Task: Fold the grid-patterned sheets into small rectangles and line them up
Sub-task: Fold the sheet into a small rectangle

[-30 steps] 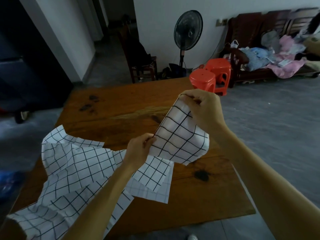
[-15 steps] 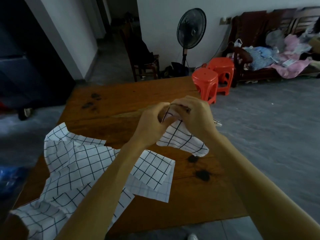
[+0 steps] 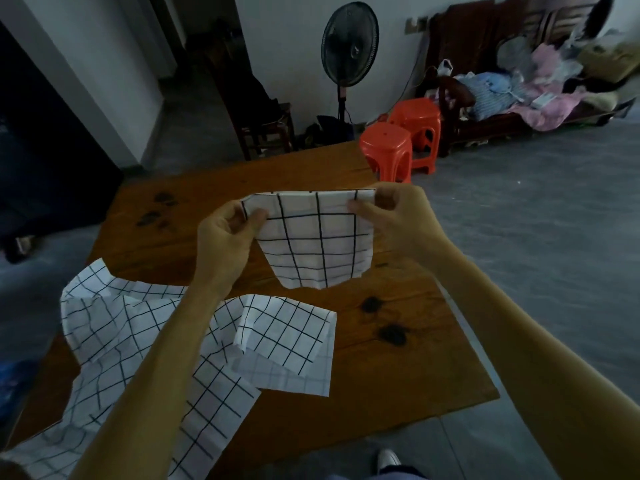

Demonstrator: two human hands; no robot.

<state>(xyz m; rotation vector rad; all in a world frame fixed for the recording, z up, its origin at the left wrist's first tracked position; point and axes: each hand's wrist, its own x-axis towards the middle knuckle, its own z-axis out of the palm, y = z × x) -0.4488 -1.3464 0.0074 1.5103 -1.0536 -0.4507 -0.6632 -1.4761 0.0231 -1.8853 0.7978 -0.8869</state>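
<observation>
A white sheet with a black grid [image 3: 317, 244], folded double, hangs above the wooden table [image 3: 398, 368]. My left hand [image 3: 225, 233] pinches its top left corner and my right hand [image 3: 394, 216] pinches its top right corner, so the top edge is stretched level between them. The lower edge curves just above the tabletop. A loose pile of several more grid sheets [image 3: 145, 344] lies crumpled on the near left part of the table, partly under my left forearm, with one folded-over piece [image 3: 287, 337] at its right end.
Dark stains mark the table at the far left [image 3: 156, 209] and near right [image 3: 384, 323]. Two orange stools [image 3: 391, 147] stand past the table's far right corner. Behind are a standing fan [image 3: 349, 46], a dark chair [image 3: 263, 123] and a cluttered wooden bench [image 3: 519, 91].
My hands, bunched together on the sheet's top half a second ago, have moved apart. The sheet now hangs spread flat between them, and one second ago the left hand held it lower down.
</observation>
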